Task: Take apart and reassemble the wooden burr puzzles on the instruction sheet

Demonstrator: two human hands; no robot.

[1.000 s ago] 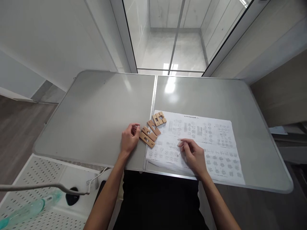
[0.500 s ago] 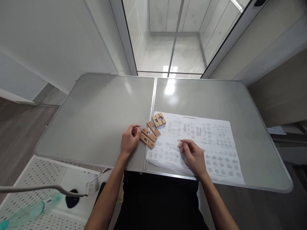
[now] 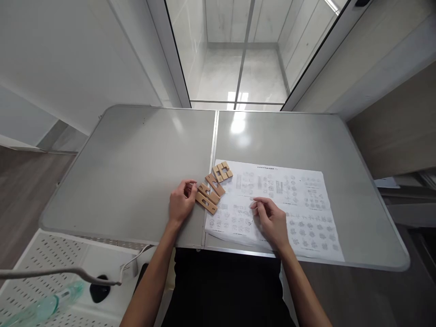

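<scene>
Several notched wooden puzzle pieces lie in a slanting row across the table's seam and the paper's left edge. The nearest piece [image 3: 206, 203] is a slotted bar marked 2. Beside it are a notched piece [image 3: 213, 196] with a mark on it and a darker notched piece [image 3: 215, 184]. Fitted-looking pieces [image 3: 223, 171] sit at the far end. My left hand [image 3: 182, 201] rests curled on the table, its thumb close by the nearest bars; nothing shows in it. My right hand [image 3: 271, 221] lies on the printed sheet [image 3: 306, 204], thumb and fingers together, with nothing visible between them.
The sheet carries rows of small diagrams and lies on the right half of the grey folding table [image 3: 153, 145]. Below left, a white perforated surface [image 3: 44, 254] holds a clear green bottle [image 3: 47, 306], a black object [image 3: 99, 290] and a cable [image 3: 68, 271].
The view has shifted slightly, so everything sits a little further left. Both hands and the wooden pieces keep almost the same places on the table.
</scene>
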